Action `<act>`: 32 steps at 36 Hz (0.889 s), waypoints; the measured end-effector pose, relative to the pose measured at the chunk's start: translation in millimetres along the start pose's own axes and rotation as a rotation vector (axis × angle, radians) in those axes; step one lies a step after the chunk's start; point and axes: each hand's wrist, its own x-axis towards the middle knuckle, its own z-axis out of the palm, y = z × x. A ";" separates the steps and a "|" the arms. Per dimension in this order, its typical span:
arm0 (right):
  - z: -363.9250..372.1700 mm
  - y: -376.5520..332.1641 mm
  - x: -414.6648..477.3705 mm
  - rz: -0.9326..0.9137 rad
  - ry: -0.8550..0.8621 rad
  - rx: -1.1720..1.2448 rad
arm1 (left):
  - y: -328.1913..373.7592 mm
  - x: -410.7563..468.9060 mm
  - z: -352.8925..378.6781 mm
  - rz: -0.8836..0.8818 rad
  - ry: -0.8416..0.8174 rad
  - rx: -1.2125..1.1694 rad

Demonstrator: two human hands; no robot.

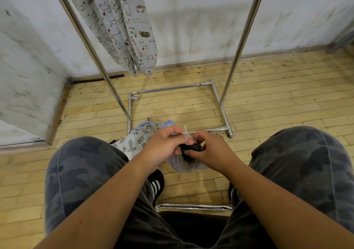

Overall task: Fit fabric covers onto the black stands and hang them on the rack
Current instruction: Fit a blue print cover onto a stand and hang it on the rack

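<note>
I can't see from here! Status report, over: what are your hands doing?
Left hand pinching white string. Right hand gripping black stand, grey cover hanging below. Nothing blocking.

I get a single wide-angle view from the person's head, facing forward and steeply down. The knees (pixel 80 162) fill the near edge, close to the lens; the rack (pixel 172 89) stands on the floor (pixel 277 95) just beyond, and the wall (pixel 201 19) closes the far side.

A bare room — scuffed wall (pixel 201 19), plank floor (pixel 277 88) (worn), steel rack (pixel 243 38).
</note>
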 end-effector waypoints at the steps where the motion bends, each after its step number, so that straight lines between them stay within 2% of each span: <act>1: 0.6 0.7 0.3 0.002 0.011 -0.008 | -0.3 0.1 0.2 0.003 -0.008 0.008; 6: 0.3 0.9 -1.0 0.010 0.044 -0.024 | -1.4 -1.3 3.1 0.022 -0.066 0.054; 32: -3.8 -10.1 -4.6 -0.146 0.064 -0.046 | -11.9 5.7 0.9 -0.057 -0.236 -0.286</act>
